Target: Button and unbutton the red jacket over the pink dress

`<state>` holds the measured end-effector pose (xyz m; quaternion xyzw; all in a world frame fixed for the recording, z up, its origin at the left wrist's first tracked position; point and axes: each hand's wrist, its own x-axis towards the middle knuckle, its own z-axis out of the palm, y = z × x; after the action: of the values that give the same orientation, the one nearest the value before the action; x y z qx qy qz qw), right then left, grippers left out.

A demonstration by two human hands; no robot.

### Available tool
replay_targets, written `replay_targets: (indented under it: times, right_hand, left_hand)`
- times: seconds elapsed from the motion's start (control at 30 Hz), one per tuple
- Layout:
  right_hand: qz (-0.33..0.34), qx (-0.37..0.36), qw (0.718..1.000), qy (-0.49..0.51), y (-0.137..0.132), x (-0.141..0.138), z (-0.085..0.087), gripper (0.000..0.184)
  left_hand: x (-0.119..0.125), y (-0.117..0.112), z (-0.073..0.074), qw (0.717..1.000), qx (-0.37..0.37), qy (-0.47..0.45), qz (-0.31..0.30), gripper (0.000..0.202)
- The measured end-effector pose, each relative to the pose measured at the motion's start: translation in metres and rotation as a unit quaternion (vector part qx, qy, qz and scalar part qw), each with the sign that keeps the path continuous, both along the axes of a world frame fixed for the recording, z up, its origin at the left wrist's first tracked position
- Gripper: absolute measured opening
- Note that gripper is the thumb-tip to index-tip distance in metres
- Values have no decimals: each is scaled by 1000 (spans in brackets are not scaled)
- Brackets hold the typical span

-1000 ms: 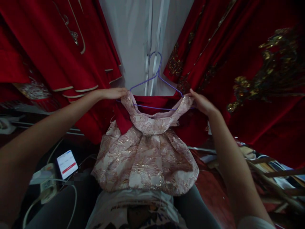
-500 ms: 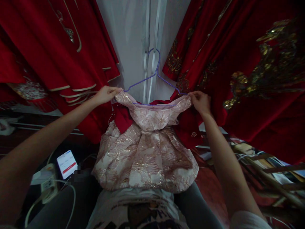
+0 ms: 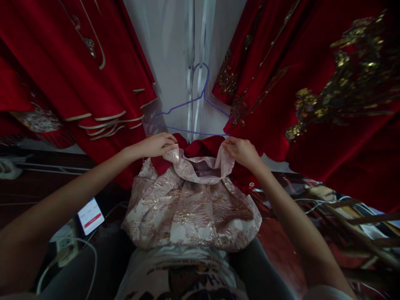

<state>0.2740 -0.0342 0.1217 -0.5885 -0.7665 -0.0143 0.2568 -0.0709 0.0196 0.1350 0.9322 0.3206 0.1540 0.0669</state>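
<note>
A small pink and gold brocade dress (image 3: 190, 208) hangs in front of me, its skirt spread over my lap. My left hand (image 3: 156, 145) pinches the left shoulder of its bodice and my right hand (image 3: 240, 151) pinches the right shoulder, both closed on the cloth. The neckline sags between them. A purple wire hanger (image 3: 193, 104) hangs bare just above my hands, hooked against the white wall. A red cloth (image 3: 200, 146) shows behind the bodice.
Red embroidered garments (image 3: 78, 75) hang at the left and more with gold trim (image 3: 312, 91) at the right. A lit phone (image 3: 90, 216) and a power strip with white cable (image 3: 67, 248) lie at the lower left. Wooden slats (image 3: 359, 221) lie at the right.
The dress has come off the hanger: both hands have dropped and drawn closer together with the shoulders, and the hanger now hangs empty above them.
</note>
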Motion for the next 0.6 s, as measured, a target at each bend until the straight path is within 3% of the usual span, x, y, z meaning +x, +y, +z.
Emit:
replay_targets:
  times: [0.1, 0.2, 0.3, 0.4, 0.5, 0.6]
  right_hand:
    - [28, 96, 995, -10, -4, -13, 27, 23]
    - [55, 152, 987, -4, 7, -5, 36, 21]
    - [36, 173, 984, -9, 30, 20, 26, 22]
    - [-31, 177, 983, -39, 50, 52, 7, 19]
    - [-97, 182, 977, -58, 59, 80, -9, 19]
    - [-122, 187, 973, -63, 59, 96, -17, 20]
  left_hand:
    - [35, 5, 4, 998, 59, -4, -34, 35]
    - [57, 20, -6, 997, 77, -21, -21, 32]
    - [70, 30, -25, 997, 69, -13, -16, 29]
    - [75, 26, -37, 998, 62, -6, -7, 30]
    - [71, 16, -35, 998, 55, -16, 6, 33]
    - [62, 7, -28, 999, 49, -20, 3, 33]
